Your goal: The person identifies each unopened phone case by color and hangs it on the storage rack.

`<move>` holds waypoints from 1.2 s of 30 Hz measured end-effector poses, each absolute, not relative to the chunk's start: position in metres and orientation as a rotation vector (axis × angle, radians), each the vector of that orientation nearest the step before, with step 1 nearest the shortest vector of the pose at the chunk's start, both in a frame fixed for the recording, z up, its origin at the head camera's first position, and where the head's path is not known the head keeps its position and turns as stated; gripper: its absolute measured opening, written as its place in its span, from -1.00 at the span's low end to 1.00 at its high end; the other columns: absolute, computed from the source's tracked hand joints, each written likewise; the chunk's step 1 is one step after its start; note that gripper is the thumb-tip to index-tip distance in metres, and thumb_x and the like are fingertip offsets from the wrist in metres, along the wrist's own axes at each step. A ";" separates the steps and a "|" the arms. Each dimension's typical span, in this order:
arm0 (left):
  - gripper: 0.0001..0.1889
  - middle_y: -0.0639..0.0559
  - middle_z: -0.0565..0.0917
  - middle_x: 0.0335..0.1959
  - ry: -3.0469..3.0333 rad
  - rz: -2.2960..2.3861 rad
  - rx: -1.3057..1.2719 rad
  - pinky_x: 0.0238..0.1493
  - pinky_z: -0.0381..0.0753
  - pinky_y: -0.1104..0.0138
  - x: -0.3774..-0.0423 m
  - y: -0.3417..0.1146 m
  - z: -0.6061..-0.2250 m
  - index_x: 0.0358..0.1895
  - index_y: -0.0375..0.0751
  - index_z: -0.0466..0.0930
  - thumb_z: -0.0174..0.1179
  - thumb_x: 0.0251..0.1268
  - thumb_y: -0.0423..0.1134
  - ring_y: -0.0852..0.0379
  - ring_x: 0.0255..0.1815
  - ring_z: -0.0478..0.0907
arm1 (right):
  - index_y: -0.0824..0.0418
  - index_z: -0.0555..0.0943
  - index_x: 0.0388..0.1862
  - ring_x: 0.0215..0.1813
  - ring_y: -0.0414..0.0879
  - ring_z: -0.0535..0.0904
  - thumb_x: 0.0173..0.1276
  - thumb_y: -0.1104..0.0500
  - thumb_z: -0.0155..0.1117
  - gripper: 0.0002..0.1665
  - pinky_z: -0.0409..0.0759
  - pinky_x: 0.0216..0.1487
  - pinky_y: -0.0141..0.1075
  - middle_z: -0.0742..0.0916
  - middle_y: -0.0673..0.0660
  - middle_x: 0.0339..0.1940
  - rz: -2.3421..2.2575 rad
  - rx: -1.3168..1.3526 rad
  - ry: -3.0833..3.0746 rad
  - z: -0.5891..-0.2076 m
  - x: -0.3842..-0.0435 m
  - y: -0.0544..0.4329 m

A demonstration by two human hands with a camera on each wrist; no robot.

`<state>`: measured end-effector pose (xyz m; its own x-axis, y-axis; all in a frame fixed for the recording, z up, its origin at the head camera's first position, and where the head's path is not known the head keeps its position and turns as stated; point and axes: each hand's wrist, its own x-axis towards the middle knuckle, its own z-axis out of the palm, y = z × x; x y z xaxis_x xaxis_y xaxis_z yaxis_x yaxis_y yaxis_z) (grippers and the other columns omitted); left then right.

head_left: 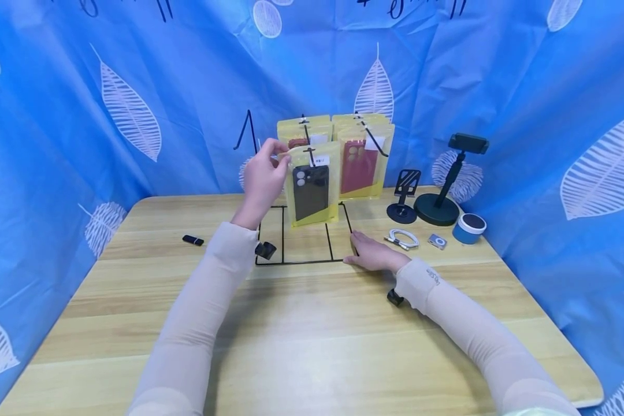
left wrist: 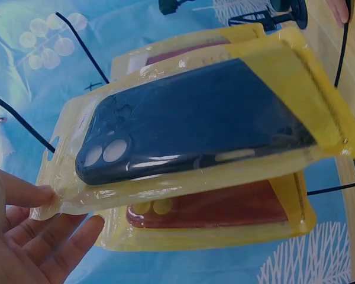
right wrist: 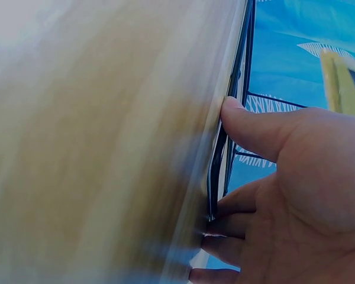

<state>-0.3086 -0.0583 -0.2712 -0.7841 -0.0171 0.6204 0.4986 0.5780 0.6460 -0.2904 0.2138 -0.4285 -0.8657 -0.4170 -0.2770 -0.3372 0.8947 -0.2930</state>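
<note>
We see the left hand (head_left: 262, 179) raised at the wire display rack (head_left: 301, 254), which stands near the far edge of the table (head_left: 312, 346), about midway along it. Its fingers (left wrist: 29, 195) pinch the upper left corner of a yellow packet holding a dark phone case (head_left: 311, 190); this packet hangs on the front hook of the rack, in front of other yellow packets, one with a red case (head_left: 357, 167). The right hand (head_left: 373, 254) lies flat on the table at the right front corner of the rack base, fingers extended and touching the black wire. Toward the far right corner stand two phone stands (head_left: 437, 202), a coiled white cable (head_left: 403, 238) and a blue cylinder (head_left: 469, 228). A small black item (head_left: 193, 240) lies toward the left edge.
</note>
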 end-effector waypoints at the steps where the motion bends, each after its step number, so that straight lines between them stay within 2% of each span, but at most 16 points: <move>1: -0.83 -0.09 0.74 -0.09 -2.235 -1.146 -0.376 -0.31 0.62 0.20 -0.310 -0.057 -0.271 -0.03 -0.22 0.57 0.19 0.43 -0.25 -0.02 -0.28 0.68 | 0.40 -0.08 0.60 0.66 0.20 -0.13 0.53 -0.23 0.01 0.01 -0.08 0.65 0.04 -0.02 0.35 0.64 -0.332 -0.559 2.725 -0.429 -0.290 0.214; 13: -0.82 -0.03 0.74 -0.07 -2.285 -1.031 -0.308 -0.30 0.60 0.21 -0.332 -0.051 -0.269 -0.01 -0.15 0.56 0.16 0.46 -0.17 0.04 -0.27 0.68 | 0.40 -0.07 0.59 0.66 0.20 -0.13 0.53 -0.24 0.00 0.01 -0.07 0.65 0.04 -0.01 0.34 0.64 -0.307 -0.553 2.736 -0.432 -0.290 0.217; 24: -0.76 -0.06 0.70 0.07 -2.333 -0.948 -0.276 -0.42 0.45 0.24 -0.350 -0.053 -0.262 0.06 -0.16 0.54 0.10 0.50 -0.13 0.02 -0.44 0.55 | 0.39 -0.09 0.60 0.66 0.21 -0.13 0.52 -0.25 -0.01 0.02 -0.07 0.65 0.05 -0.02 0.35 0.64 -0.322 -0.556 2.730 -0.433 -0.291 0.218; 33: -0.76 -0.03 0.69 0.10 -2.363 -0.926 -0.265 -0.30 0.54 0.19 -0.355 -0.054 -0.261 0.07 -0.15 0.54 0.09 0.50 -0.12 0.03 -0.38 0.57 | 0.39 -0.10 0.60 0.66 0.21 -0.13 0.52 -0.24 0.00 0.02 -0.08 0.65 0.03 -0.02 0.35 0.64 -0.323 -0.564 2.731 -0.433 -0.294 0.217; 36: -0.73 -0.06 0.69 0.08 -2.367 -0.910 -0.258 -0.39 0.49 0.21 -0.355 -0.055 -0.262 0.10 -0.14 0.53 0.10 0.50 -0.10 0.01 -0.46 0.53 | 0.39 -0.10 0.60 0.66 0.21 -0.13 0.52 -0.25 0.00 0.02 -0.08 0.65 0.04 -0.03 0.35 0.64 -0.318 -0.568 2.729 -0.432 -0.294 0.216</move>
<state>-0.3546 -0.0553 -0.2621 -0.8110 -0.0275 0.5844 0.3710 0.7482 0.5500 -0.2940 0.2164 -0.4324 -0.8644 -0.4204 -0.2758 -0.3458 0.8953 -0.2809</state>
